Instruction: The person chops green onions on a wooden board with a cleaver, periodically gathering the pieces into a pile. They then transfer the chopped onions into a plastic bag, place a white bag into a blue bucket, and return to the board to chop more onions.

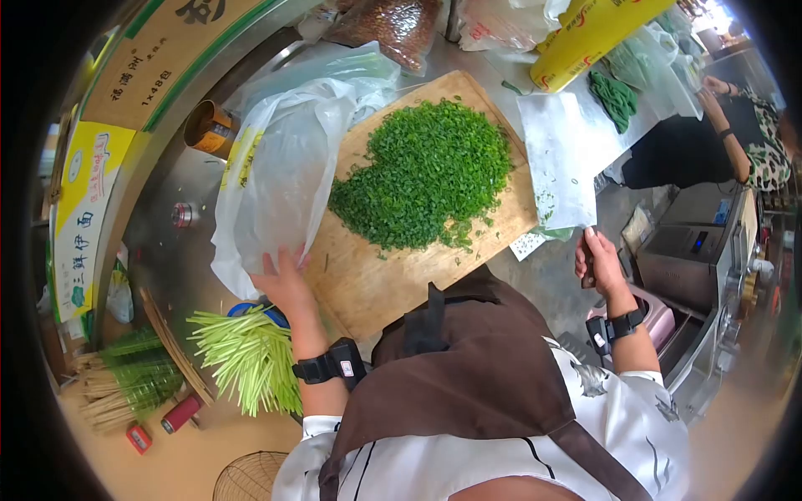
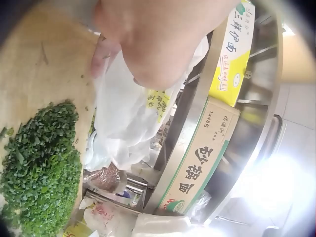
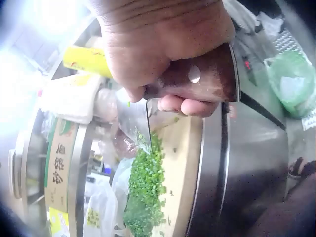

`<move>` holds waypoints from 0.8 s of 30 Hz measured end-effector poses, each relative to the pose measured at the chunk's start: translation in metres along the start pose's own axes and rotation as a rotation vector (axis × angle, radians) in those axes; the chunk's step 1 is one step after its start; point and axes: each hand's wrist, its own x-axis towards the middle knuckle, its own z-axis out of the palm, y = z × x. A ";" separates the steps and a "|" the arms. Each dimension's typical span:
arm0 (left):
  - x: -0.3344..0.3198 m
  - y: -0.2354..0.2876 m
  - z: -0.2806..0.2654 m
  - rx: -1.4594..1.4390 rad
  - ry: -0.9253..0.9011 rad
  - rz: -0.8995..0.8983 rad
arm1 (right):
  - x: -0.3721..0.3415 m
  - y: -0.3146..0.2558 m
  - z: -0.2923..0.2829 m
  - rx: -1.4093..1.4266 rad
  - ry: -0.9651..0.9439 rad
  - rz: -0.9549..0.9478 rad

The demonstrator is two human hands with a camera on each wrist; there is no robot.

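A heap of chopped green herbs (image 1: 426,171) lies on a wooden cutting board (image 1: 401,284). The right hand (image 1: 603,265) grips the dark handle of a cleaver, its wide blade (image 1: 561,159) off the board's right edge with green bits on it. In the right wrist view the fingers of the right hand (image 3: 168,64) curl round the wooden handle (image 3: 202,76). At the board's left side the left hand (image 1: 286,288) touches the lower edge of a white plastic bag (image 1: 288,167). The left wrist view shows the left hand (image 2: 158,39) over the bag (image 2: 123,103), its fingertips partly hidden.
Cut pale green stalks (image 1: 246,355) stand below the left hand. A can (image 1: 184,215) and a brown tin (image 1: 210,129) are at the left, near cardboard boxes (image 1: 150,75). Behind the board are a bag of red-brown pieces (image 1: 388,29) and a yellow roll (image 1: 585,42). Another person's arm (image 1: 727,125) shows at right.
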 end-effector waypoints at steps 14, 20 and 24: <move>-0.050 -0.034 0.030 -0.131 0.087 -0.030 | 0.010 0.034 0.000 -0.148 -0.168 0.176; -0.075 -0.034 0.061 -0.063 0.168 -0.002 | 0.017 0.026 0.034 -0.338 -0.388 0.195; -0.087 -0.054 0.072 0.070 0.179 0.177 | 0.024 0.022 0.048 -0.328 -0.479 0.237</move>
